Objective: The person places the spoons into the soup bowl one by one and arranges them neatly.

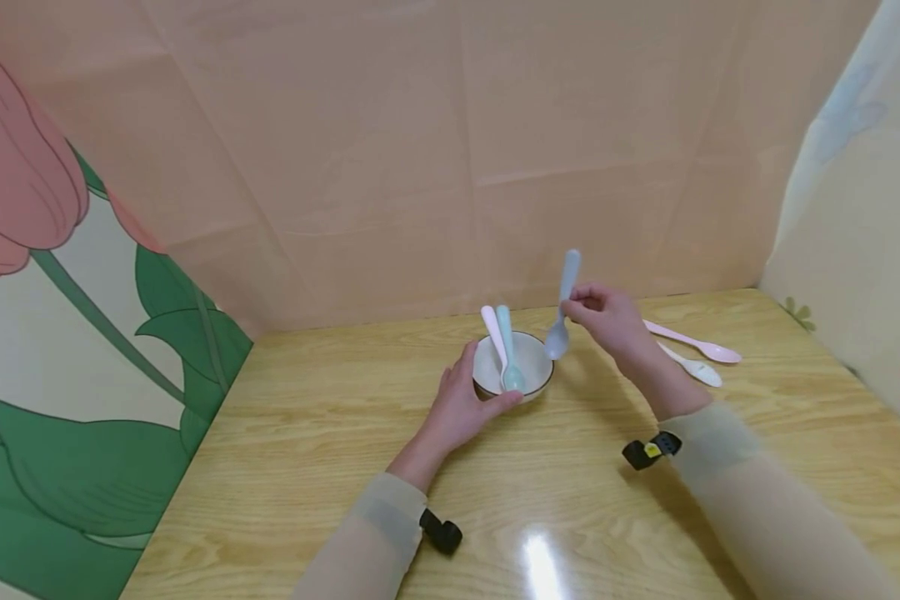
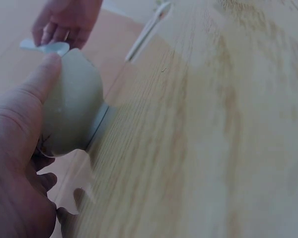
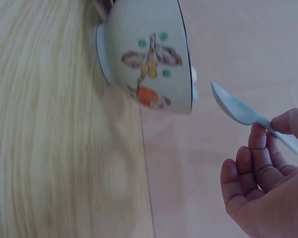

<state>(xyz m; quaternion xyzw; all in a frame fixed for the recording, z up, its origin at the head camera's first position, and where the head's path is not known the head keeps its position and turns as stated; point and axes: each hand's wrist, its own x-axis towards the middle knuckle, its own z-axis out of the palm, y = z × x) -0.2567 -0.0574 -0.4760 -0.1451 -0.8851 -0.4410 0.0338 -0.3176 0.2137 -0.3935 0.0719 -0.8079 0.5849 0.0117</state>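
Observation:
A white bowl (image 1: pixel 534 357) with a dark rim stands on the table, and my left hand (image 1: pixel 453 414) grips its near left side, thumb at the front and fingers round the left. Inside it lean a pink spoon (image 1: pixel 492 327) and a mint-green spoon (image 1: pixel 505 332), handles pointing away from me. My right hand (image 1: pixel 610 323) pinches a pale blue spoon (image 1: pixel 557 340) by its handle, just right of the bowl's rim. That spoon's bowl end points down, its handle up. In the right wrist view, painted flowers and leaves decorate the bowl's (image 3: pixel 161 32) outer wall.
Beyond my right wrist, a second pink spoon (image 1: pixel 717 352) and a white spoon (image 1: pixel 702 373) lie on the wooden table (image 1: pixel 307 442). A plain pinkish backdrop (image 1: pixel 360 167) rises along the far edge. Printed panels stand at both sides.

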